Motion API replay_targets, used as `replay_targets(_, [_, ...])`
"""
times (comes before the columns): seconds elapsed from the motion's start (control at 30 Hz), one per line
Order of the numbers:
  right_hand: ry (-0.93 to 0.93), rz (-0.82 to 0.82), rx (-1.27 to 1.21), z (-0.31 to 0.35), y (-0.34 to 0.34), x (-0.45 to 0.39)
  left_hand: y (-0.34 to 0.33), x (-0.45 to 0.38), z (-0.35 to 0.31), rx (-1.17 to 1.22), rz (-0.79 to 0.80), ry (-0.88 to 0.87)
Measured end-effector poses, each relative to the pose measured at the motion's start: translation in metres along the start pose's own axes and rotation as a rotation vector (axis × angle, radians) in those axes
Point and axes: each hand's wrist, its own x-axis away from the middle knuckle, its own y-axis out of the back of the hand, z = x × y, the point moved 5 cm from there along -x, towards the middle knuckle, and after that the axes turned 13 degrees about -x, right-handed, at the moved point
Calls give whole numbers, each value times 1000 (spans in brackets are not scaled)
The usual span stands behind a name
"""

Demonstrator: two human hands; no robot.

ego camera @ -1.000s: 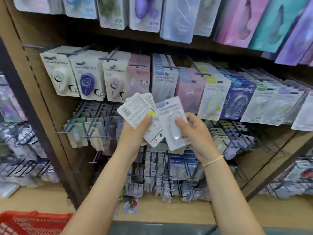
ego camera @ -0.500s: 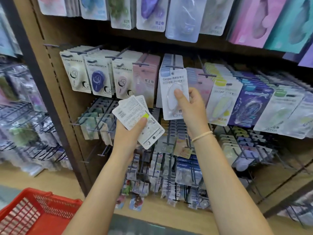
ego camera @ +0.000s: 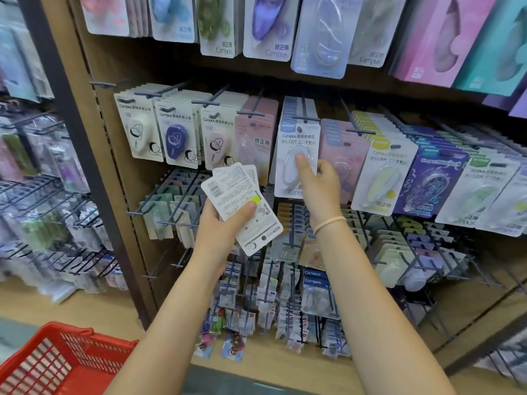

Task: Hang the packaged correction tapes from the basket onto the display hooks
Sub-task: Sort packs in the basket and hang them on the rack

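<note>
My right hand (ego camera: pixel 319 181) pinches a white packaged correction tape (ego camera: pixel 293 143), thumb on its clear blister. The pack's top hole sits at the tip of a display hook (ego camera: pixel 306 118) that carries a row of like packs with blue tops. My left hand (ego camera: pixel 225 223) grips a fanned stack of correction tape packs (ego camera: pixel 242 201), printed backs toward me, below and left of that hook. The red basket (ego camera: pixel 54 363) shows at the bottom left corner; I cannot see packs inside it.
Neighbouring hooks hold a pink pack row (ego camera: pixel 253 138) to the left and a yellow-topped row (ego camera: pixel 382 172) to the right. Larger packs (ego camera: pixel 319 38) hang on the row above. Small items fill wire hooks (ego camera: pixel 285 295) below. A dark upright post (ego camera: pixel 94 166) stands left.
My right hand lifted the white pack away from the left hand's stack and up to the blue-topped hook. The left hand kept its stack. The view shifted, so the basket shows more.
</note>
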Motion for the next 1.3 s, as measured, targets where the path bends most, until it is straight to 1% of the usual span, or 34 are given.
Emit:
replay_targets(0.1, [-139, -13, -15, -14, 2, 7, 2, -2, 1, 1, 27, 12])
replay_targets(0.23, [-341, 49, -61, -29, 13, 39, 4, -1, 6, -17, 74, 43])
replay_targets(0.3, [-385, 78, -32, -34, 22, 56, 6, -1, 10, -33, 103, 51])
replay_targets(0.37, [-371, 135, 2, -35, 27, 69, 7, -1, 14, -53, 138, 70])
replay_targets(0.47, [-343, 326, 50, -31, 17, 85, 2, 2, 19, -92, 217, 87])
replay_targets(0.53, [-313, 377, 95, -29, 11, 93, -5, 4, 20, -115, 263, 100])
replay_targets(0.63, [-297, 339, 75, -30, 10, 97, -11, 6, 19, -158, 329, 105])
replay_targets(0.73, [-275, 291, 44, -32, 17, 97, -9, 7, 21, -171, 337, 100])
replay_targets(0.83, [-236, 215, -2, -34, 24, 95, -3, 6, 28, -164, 283, 111])
replay_targets(0.97, [-84, 88, 2, -29, 31, 93, 9, 6, 37, -183, 146, 124])
replay_targets(1.03, [0, 59, 21, -25, 29, 93, 6, 9, 37, -186, 159, 117])
replay_targets(1.1, [39, 108, 57, -24, 22, 95, -2, 13, 34, -154, 206, 120])
replay_targets(1.17, [15, 219, 79, -29, 12, 100, -11, 16, 33, -109, 262, 136])
replay_targets(1.23, [-27, 297, 70, -32, 7, 105, -13, 17, 34, -94, 266, 150])
replay_targets(1.3, [-55, 319, 35, -32, 7, 106, -11, 17, 37, -93, 264, 148])
